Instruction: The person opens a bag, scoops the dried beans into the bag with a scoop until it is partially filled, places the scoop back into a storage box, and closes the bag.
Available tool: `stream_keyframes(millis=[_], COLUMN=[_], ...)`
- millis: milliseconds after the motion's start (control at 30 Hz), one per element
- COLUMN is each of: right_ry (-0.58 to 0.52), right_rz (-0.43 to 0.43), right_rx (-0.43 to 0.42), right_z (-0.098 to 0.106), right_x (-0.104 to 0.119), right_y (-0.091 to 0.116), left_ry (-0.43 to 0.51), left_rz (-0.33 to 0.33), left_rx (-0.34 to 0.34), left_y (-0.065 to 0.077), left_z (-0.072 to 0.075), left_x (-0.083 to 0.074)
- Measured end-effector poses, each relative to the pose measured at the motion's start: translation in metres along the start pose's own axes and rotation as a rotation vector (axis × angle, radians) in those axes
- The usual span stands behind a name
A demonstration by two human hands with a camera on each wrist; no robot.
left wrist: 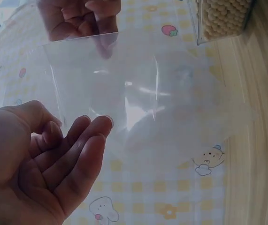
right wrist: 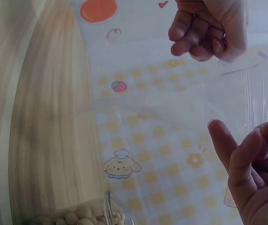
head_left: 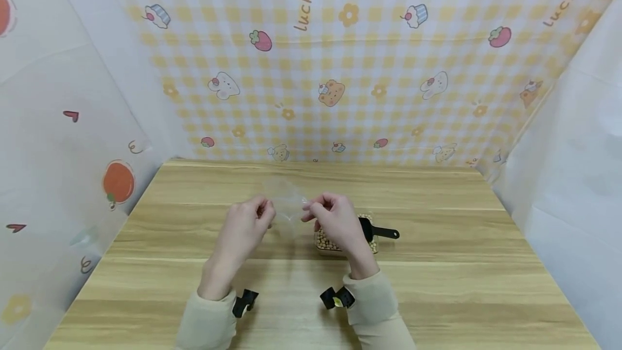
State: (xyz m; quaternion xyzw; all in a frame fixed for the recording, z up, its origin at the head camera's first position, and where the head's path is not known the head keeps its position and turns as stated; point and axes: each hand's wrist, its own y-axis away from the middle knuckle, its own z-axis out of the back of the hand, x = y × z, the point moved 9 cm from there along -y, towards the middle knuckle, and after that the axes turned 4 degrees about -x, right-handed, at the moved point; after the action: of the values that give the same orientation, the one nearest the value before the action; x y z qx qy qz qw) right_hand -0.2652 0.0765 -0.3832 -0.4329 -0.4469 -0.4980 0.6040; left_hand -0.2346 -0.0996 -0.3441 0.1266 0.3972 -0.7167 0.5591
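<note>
We see the clear bag [left wrist: 141, 96] above the desk [head_left: 437, 285], between two sets of fingers [left wrist: 83, 169]: those of the left hand [head_left: 247, 223] pinch one side, those of the right hand [head_left: 337, 219] pinch the other

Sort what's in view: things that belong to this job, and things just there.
Part of the job:
- clear plastic bag, held by left hand and right hand
- probably the tub of beans and black scoop

Just surroundings:
- wooden table
- checked cloth
</note>
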Motion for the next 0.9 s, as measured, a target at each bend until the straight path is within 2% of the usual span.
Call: stream_keyframes(millis=[167, 300, 467, 700, 900], right_ry=[0.006, 0.037, 0.119, 0.199, 0.250], right_rz=[-0.036, -0.036, -0.020, 0.060, 0.101], right_rx=[-0.014, -0.010, -0.018, -0.030, -0.069], right_z=[0.002, 0.002, 0.006, 0.015, 0.019], right_x=[-0.006, -0.007, -0.005, 0.001, 0.004], right_y=[-0.002, -0.003, -0.002, -0.002, -0.002], left_ry=[-0.023, -0.049, -0.098, -0.173, -0.177], left_rz=[0.052, 0.054, 0.011, -0.096, -0.127], left_rx=[0.022, 0.010, 0.021, 0.016, 0.016], left_y=[0.005, 0.007, 0.004, 0.002, 0.001], left_z=[0.006, 0.012, 0.013, 0.014, 0.012], left_x=[0.008, 0.010, 0.010, 0.003, 0.000])
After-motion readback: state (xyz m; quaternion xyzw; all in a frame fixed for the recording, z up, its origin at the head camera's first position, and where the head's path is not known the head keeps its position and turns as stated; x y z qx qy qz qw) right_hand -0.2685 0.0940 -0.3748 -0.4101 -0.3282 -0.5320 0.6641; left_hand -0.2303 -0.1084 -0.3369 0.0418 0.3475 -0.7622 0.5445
